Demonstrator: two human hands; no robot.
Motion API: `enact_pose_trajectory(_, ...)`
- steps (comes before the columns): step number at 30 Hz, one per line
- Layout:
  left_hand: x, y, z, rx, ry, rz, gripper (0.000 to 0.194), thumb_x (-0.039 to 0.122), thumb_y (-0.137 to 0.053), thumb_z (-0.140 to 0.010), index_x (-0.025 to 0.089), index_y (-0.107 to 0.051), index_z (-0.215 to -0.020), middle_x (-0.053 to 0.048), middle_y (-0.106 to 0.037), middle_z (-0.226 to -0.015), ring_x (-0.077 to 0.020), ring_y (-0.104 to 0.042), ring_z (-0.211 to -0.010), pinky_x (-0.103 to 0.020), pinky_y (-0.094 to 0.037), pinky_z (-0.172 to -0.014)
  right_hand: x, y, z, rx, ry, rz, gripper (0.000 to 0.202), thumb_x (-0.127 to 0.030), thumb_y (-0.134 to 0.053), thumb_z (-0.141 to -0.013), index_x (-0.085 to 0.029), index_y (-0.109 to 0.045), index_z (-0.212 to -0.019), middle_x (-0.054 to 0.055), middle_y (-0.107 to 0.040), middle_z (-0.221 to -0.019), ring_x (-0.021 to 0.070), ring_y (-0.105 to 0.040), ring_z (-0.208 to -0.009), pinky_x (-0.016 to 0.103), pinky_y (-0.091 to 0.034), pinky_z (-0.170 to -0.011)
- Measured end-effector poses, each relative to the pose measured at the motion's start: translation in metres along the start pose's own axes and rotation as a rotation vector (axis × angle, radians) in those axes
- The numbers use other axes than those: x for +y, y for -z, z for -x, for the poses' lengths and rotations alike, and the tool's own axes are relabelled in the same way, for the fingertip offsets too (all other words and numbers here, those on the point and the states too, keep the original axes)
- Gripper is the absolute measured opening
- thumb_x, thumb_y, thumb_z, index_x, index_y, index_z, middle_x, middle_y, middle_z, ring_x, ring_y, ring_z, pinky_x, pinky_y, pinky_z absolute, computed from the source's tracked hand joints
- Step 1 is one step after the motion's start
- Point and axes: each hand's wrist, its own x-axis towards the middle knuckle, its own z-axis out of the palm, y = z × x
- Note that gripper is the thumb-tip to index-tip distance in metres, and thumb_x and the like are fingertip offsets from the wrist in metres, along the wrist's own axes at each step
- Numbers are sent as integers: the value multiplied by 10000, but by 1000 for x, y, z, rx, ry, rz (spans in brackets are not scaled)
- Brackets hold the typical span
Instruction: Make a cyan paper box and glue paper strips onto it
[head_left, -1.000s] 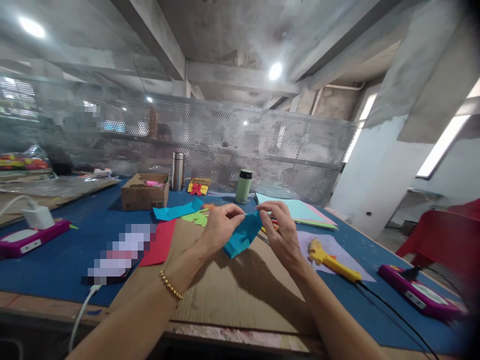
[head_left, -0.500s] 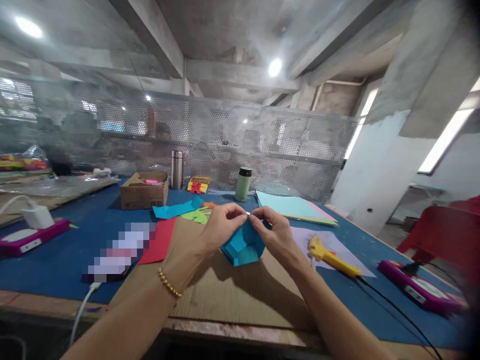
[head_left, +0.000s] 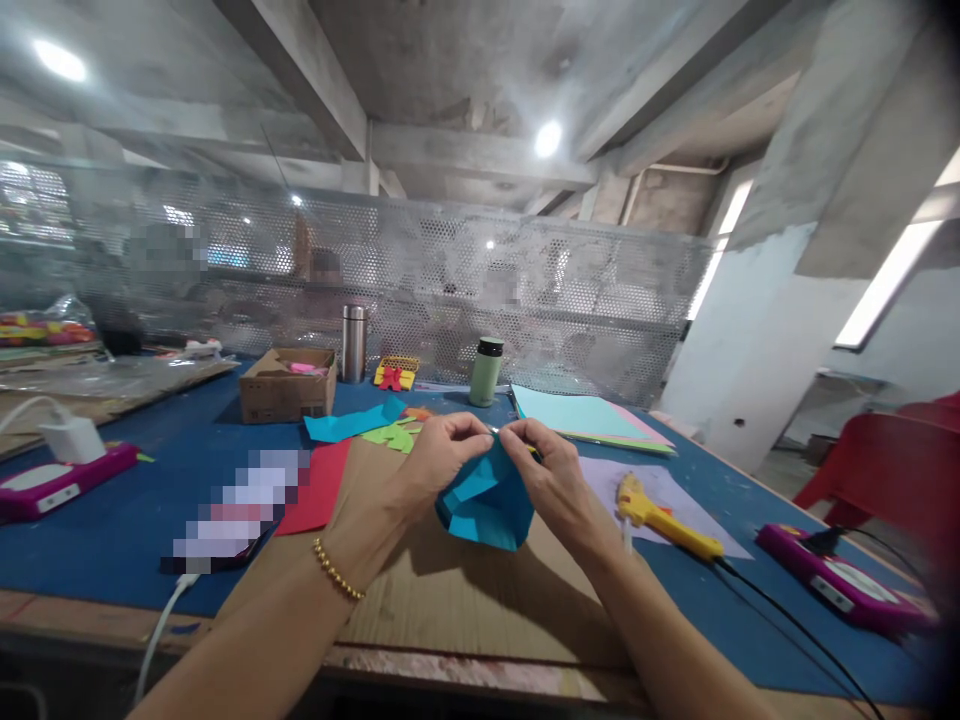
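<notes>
Already the teal paper (head_left: pixel 486 500) carries several creases and stands as a half-formed pocket above the cardboard sheet (head_left: pixel 465 600) at the bench's near edge. Left hand (head_left: pixel 442 462) pinches its top edge on one side, right hand (head_left: pixel 551 470) on the other, fingers closed on it. By my reading the folding is midway: loose flaps remain.

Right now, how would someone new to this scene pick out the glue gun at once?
Start at the blue-topped table and find the cardboard sheet under the two hands. Just past the right hand lies the glue gun on a pale lilac paper. It is the only yellow tool there, with a black cord trailing from it.
</notes>
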Motion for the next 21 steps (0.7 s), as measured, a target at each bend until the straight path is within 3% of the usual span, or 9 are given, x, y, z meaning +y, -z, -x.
enact_pose_trajectory(3,3,3,-2,6,8,-30,118,275,-691,-694,158,-688,-683,8,-625,-674,-134,-524,-683,-261,-420,-674,3,0,-2,-38,33,29,335,-432,-499,-938,-203,-617,-724,10,-642,-719,172,-555,-698,296,-397,-666)
enact_pose_trajectory(6,4,3,-3,8,21,-10,144,292,-706,-688,150,-687,-677,6,-622,-662,-132,-524,-671,-252,-429,-654,10,-1,-5,-39,93,63,230,-384,-580,-883,-203,-642,-755,7,-661,-729,177,-555,-705,307,-404,-697)
enact_pose_trajectory(11,-3,4,-2,-35,183,146,299,394,-833,-645,142,-720,-761,-1,-668,-691,-120,-550,-626,-242,-437,-614,17,-3,-3,130,196,127,219,-326,-591,-895,-212,-598,-708,2,-635,-684,179,-518,-688,319,-402,-704)
enact_pose_trajectory(14,-6,7,-1,-30,287,244,392,424,-901,-564,140,-743,-784,-10,-690,-683,-124,-574,-607,-247,-449,-610,17,-4,0,159,283,167,203,-294,-587,-921,-216,-593,-733,10,-640,-709,189,-524,-718,326,-415,-723)
enact_pose_trajectory(21,1,7,-3,-34,229,245,307,366,-913,-548,139,-757,-685,-33,-712,-688,-143,-595,-628,-256,-469,-599,8,2,4,121,474,266,82,-216,-577,-956,-203,-620,-888,20,-662,-784,190,-586,-759,350,-430,-773)
